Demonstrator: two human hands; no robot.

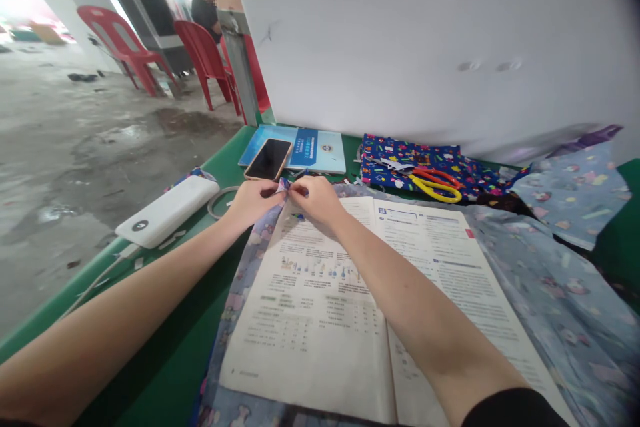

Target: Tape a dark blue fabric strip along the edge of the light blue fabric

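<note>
Left hand [254,200], right hand [316,198] pinching patterned sheet [555,294] at far-left corner of open book [310,354]; sheet spread beneath.

PASSAGE: bare strip of green counter [165,360] between power bank [167,210] and open book [310,340], crossed overhead by left forearm [150,287] | FAR SIDE: phone [269,159] and blue booklet [323,149] obstruct | FAR RIGHT: scissors [417,180] on dark-blue fabric [410,147] obstruct | REAR: white panel [400,34] bounds reach | BOOK: lower left page [280,380] accessible; right forearm [400,280] bars centre
</note>
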